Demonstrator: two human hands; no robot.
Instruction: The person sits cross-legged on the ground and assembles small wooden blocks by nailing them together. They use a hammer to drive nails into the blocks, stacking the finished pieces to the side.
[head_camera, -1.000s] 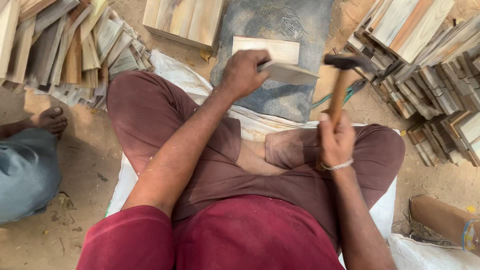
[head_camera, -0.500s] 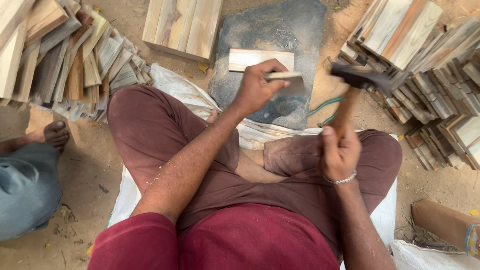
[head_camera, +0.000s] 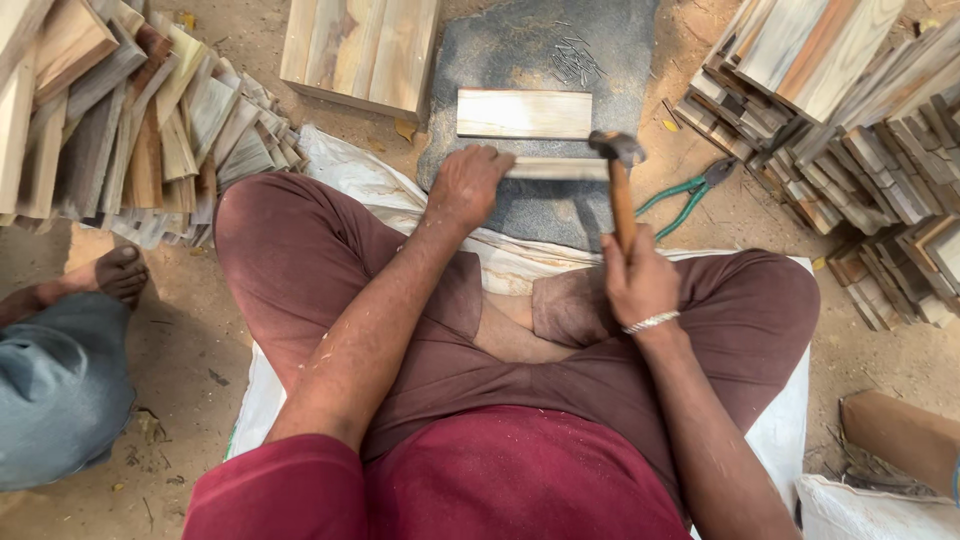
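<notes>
Down came the hammer (head_camera: 617, 185): head now on the thin wood strip's (head_camera: 556, 168) right end, vs raised 0.5 s ago. R hand (head_camera: 638, 278) fingers clamped round handle. L hand (head_camera: 467, 186) fingers closed on strip's left end, pinning it to the grey stone slab (head_camera: 540, 55), w/ a wider plank (head_camera: 524, 113) just behind.

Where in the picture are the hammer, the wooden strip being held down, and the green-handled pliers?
hammer (head_camera: 622, 200): head view, on the wooden handle above the right hand.
wooden strip (head_camera: 560, 168): head view, on its bare middle, between the left hand and the hammer head.
green-handled pliers (head_camera: 686, 196): head view, on one green handle.
</notes>
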